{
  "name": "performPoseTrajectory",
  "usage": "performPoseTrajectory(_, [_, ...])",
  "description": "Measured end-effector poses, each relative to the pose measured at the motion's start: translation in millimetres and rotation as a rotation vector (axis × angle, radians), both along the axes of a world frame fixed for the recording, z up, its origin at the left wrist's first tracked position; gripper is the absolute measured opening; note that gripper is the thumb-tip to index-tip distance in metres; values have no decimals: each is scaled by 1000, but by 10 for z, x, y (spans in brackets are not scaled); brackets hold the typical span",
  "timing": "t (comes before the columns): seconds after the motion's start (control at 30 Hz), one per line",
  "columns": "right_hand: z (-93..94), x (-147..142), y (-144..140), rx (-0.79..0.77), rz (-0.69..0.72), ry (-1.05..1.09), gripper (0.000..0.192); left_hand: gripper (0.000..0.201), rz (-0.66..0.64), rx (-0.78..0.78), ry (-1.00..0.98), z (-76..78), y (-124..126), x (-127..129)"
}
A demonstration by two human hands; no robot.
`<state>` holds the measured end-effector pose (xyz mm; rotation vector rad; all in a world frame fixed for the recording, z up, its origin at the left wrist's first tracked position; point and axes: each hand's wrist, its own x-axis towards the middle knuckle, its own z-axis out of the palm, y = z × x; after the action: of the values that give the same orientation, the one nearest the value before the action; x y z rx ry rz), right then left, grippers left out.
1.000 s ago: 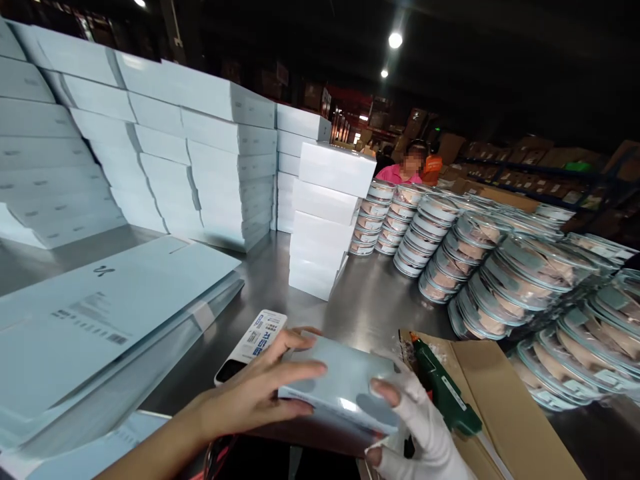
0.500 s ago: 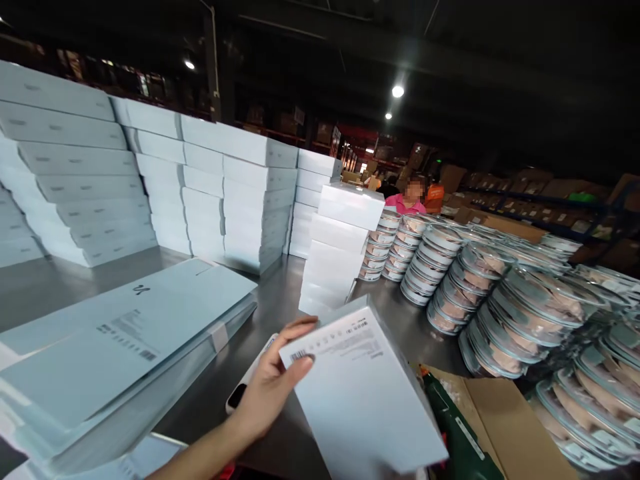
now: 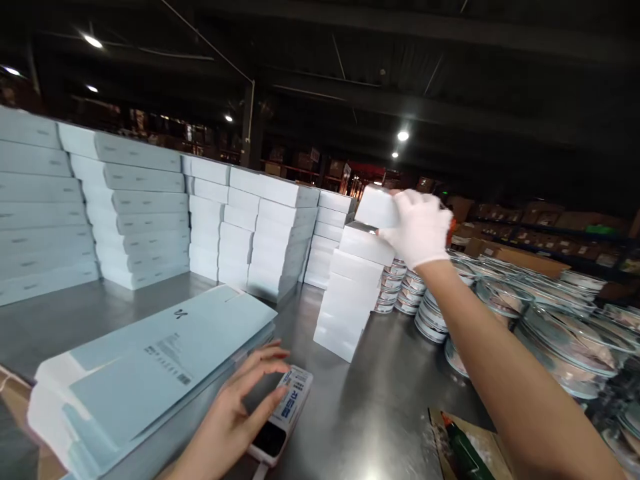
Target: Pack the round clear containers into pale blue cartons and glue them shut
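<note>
A white box is clamped level in the gloved right hand, long axis left-right, over the far stack; left hand fingers are spread.

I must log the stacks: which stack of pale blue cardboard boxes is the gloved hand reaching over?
The short, lone stack of pale blue cardboard boxes beside the round lidded containers. The white-gloved right hand holds a box above its top; the other stacks are taller.

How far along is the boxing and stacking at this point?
Done: many closed boxes stand stacked, including the short stack in the middle. In hand: the gloved right hand holds a box at that stack's top. Left: flat box blanks and round containers remain; the left hand rests by a scanner-like device.
</note>
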<state>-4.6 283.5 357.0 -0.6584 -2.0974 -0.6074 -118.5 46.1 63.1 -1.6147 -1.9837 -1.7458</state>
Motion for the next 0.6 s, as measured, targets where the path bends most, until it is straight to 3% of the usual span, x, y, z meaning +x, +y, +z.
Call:
performPoseTrajectory(0.07, [54, -253, 72, -68, 25, -98, 71, 19, 10, 17, 38, -82, -67, -27])
performPoseTrajectory(0.13, [39, -270, 135, -101, 100, -93, 72, 18, 27, 41, 52, -112, -172, -66])
performPoseTrajectory(0.2, [-58, -94, 220, -202, 270, 143, 78, 17, 62, 67, 26, -93, -299, -110])
performPoseTrajectory(0.27, [-297, 160, 337, -413, 457, 499, 82, 16, 108, 99, -20, -52, -414, -156])
performPoseTrajectory(0.33, [-723, 371, 464, -686, 477, 590, 91, 15, 141, 134, -57, -24, -486, -198])
performPoseTrajectory(0.4, [-1306, 457, 572, -1034, 457, 527, 106, 13, 159, 158, -84, -26, -503, -229])
performPoseTrajectory(0.47, [-1934, 386, 656, -1262, 410, 488, 106, 13, 169, 169, -109, -55, -472, -247])
performPoseTrajectory(0.53, [-2472, 180, 735, -1358, 389, 497, 100, 16, 175, 176, -122, -92, -420, -262])
performPoseTrajectory(0.6, [-2835, -93, 827, -1370, 399, 535, 89, 22, 186, 190, -126, -124, -376, -286])
